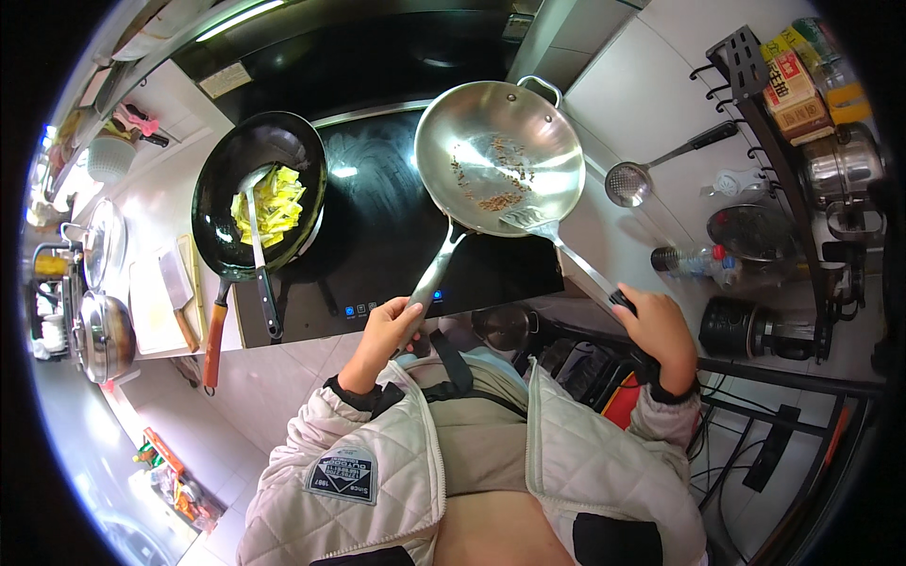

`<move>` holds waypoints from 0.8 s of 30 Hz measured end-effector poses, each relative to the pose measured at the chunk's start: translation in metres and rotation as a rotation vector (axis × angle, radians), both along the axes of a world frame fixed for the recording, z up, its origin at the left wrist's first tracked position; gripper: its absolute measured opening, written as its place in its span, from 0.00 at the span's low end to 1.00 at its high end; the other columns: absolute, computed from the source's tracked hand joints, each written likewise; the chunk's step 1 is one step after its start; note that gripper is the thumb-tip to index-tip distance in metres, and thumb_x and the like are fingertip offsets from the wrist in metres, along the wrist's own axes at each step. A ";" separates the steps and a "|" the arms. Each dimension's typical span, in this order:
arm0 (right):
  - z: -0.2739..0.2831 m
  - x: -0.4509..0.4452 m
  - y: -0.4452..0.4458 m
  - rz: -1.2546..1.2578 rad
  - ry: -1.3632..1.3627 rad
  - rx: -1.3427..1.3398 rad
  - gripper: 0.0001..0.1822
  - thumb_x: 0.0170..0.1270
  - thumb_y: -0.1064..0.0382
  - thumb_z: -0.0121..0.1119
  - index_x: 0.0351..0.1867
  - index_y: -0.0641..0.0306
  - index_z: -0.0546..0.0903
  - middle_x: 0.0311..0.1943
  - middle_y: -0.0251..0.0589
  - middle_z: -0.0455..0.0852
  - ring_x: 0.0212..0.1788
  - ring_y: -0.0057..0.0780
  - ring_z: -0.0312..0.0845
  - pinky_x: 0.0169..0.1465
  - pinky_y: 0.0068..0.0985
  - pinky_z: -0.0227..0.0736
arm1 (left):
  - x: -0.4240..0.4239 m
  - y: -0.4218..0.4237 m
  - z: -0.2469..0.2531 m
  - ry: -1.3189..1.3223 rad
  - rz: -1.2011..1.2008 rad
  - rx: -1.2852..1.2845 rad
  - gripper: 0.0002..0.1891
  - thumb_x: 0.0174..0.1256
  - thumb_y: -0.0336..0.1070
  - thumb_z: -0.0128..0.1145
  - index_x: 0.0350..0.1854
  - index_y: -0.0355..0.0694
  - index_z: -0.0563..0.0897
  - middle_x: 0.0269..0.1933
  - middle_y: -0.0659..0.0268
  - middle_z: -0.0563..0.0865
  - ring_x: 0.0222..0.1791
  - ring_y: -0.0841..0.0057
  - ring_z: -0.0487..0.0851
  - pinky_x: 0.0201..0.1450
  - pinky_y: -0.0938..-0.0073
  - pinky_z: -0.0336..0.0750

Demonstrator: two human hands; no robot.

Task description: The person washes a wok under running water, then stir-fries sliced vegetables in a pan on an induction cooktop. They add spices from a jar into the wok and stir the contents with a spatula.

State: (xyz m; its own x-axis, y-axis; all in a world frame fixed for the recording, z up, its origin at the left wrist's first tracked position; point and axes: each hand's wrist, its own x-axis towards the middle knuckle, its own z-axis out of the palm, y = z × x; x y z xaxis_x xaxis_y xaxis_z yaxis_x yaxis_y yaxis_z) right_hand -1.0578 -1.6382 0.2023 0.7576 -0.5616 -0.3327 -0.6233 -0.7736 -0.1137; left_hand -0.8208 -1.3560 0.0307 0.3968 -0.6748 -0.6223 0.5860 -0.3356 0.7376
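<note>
My left hand (388,331) grips the metal handle of a stainless steel wok (439,134) over the right part of the black cooktop (368,205). Small brown bits (501,201) are scattered in the wok, thickest near its lower side; what they are I cannot tell. In my right hand (655,332) is the dark handle of a slotted metal turner (541,225), whose blade rests inside the wok beside the bits. To the left sits a black wok (219,205) with a wooden handle. It holds yellow-green cut vegetables (279,212) and a metal ladle (253,226) leaning across its rim.
At left, a cleaver (175,276) lies on a cutting board (152,311), near a lidded steel pot (105,336). On the right wall hang a skimmer (627,184) and a slotted turner (737,64). Plastic bottles (690,260) and a black appliance (732,327) stand below.
</note>
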 end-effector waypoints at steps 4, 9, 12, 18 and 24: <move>-0.046 0.034 -0.017 -0.009 -0.085 -0.068 0.22 0.61 0.57 0.59 0.55 0.64 0.78 0.34 0.55 0.84 0.39 0.54 0.80 0.43 0.43 0.74 | -0.001 0.001 0.001 -0.037 -0.011 -0.018 0.13 0.69 0.42 0.56 0.44 0.37 0.79 0.30 0.69 0.81 0.23 0.85 0.78 0.21 0.84 0.72; -0.095 0.086 -0.034 -0.090 -0.389 -0.143 0.21 0.65 0.54 0.55 0.57 0.61 0.78 0.36 0.51 0.84 0.39 0.52 0.80 0.42 0.42 0.74 | -0.001 0.002 0.002 -0.028 -0.003 -0.031 0.14 0.68 0.41 0.57 0.47 0.36 0.79 0.31 0.70 0.81 0.23 0.85 0.77 0.21 0.84 0.72; -0.104 0.094 -0.038 -0.113 -0.326 -0.202 0.20 0.66 0.55 0.54 0.58 0.56 0.77 0.34 0.49 0.84 0.38 0.49 0.81 0.41 0.41 0.74 | -0.001 0.003 0.002 -0.020 -0.005 -0.042 0.14 0.69 0.41 0.57 0.48 0.36 0.79 0.31 0.70 0.81 0.24 0.85 0.77 0.22 0.84 0.72; -0.070 0.038 -0.037 -0.104 -0.162 -0.176 0.20 0.63 0.55 0.58 0.56 0.52 0.79 0.32 0.51 0.83 0.37 0.50 0.80 0.39 0.41 0.73 | 0.000 0.003 0.001 -0.016 -0.011 -0.045 0.14 0.69 0.40 0.56 0.48 0.35 0.79 0.32 0.69 0.81 0.25 0.84 0.78 0.23 0.83 0.75; 0.010 -0.021 -0.034 -0.058 -0.219 0.038 0.24 0.58 0.62 0.60 0.58 0.59 0.76 0.45 0.54 0.82 0.47 0.53 0.77 0.49 0.38 0.71 | 0.006 0.001 -0.003 -0.044 -0.051 -0.046 0.15 0.68 0.38 0.57 0.51 0.34 0.78 0.35 0.68 0.82 0.30 0.83 0.80 0.30 0.81 0.78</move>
